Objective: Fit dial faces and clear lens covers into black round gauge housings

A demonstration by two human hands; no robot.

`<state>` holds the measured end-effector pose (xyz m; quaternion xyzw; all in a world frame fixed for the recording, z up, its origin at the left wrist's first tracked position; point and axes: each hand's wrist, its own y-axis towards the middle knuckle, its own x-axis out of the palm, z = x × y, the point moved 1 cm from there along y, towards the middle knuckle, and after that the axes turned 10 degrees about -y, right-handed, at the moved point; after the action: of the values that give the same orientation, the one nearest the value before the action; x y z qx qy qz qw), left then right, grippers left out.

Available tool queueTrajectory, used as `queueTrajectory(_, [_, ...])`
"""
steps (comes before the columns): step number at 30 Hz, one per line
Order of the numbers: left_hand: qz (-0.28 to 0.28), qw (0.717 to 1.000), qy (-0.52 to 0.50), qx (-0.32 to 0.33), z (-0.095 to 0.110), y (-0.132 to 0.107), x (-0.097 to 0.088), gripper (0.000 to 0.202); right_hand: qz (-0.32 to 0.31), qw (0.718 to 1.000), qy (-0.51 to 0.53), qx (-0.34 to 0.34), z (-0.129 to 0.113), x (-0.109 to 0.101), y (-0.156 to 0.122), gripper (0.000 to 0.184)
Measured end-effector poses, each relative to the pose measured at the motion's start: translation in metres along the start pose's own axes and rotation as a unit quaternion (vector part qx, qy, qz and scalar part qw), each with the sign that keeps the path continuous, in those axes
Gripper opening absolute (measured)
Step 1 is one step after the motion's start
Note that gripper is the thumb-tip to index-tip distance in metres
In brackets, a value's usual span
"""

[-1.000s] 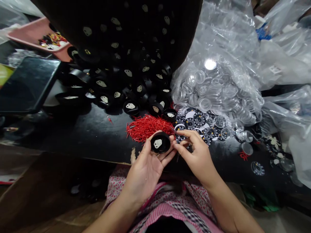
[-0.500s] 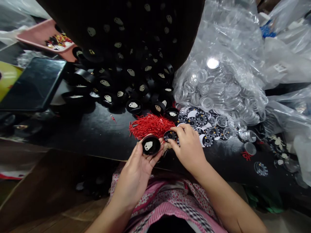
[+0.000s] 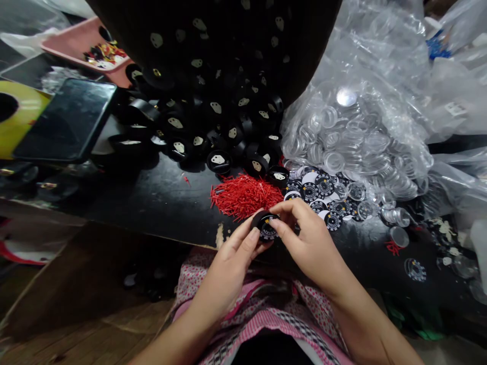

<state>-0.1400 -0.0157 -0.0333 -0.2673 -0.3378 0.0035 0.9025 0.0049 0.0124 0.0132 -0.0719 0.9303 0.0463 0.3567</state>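
My left hand (image 3: 226, 266) is closed around a round black gauge housing (image 3: 257, 219), thumb on the near side and fingers beneath. A black printed dial disc (image 3: 267, 232) with white and orange marks lies in the housing's opening; whether it sits flat, I cannot tell. My right hand (image 3: 312, 243) pinches the disc's right edge, thumb on top, its other fingers curled behind. Just beyond the hands is a heap of thin red pointers (image 3: 245, 195). Loose dial discs (image 3: 324, 185) are spread to the right of the pointers.
Many black housings with pale plates (image 3: 218, 161) are piled at the back, below a large dark container (image 3: 228, 35). Clear round covers (image 3: 342, 142) spill from a plastic bag (image 3: 365, 56) at right. A phone-like slab (image 3: 68, 121) and pink tray (image 3: 76, 43) stand left.
My right hand has brought the dial disc onto the housing's opening, covering the pale plate. My left hand has moved right and tilted the housing. The whole view has shifted slightly.
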Motion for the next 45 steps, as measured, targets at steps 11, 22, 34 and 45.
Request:
queueTrajectory(11, [-0.05,0.998,0.025,-0.041,0.006,0.002,-0.006,0.028,-0.034,0.999,-0.01,0.015,0.001,-0.006,0.001,0.007])
queueTrajectory(22, [-0.026,0.999,0.035,-0.027,0.004,0.003,-0.004,0.032,-0.045,0.991,0.085,0.09,0.01,-0.002,-0.001,0.001])
queueTrajectory(34, [-0.059,0.997,0.055,-0.013,0.0,0.004,-0.008,0.029,-0.053,0.992,0.059,0.1,0.015,0.0,-0.003,0.008])
queueTrajectory(45, [-0.016,0.982,0.182,0.037,0.006,-0.009,-0.018,0.025,-0.125,0.992,0.018,-0.015,0.014,0.0,-0.018,0.024])
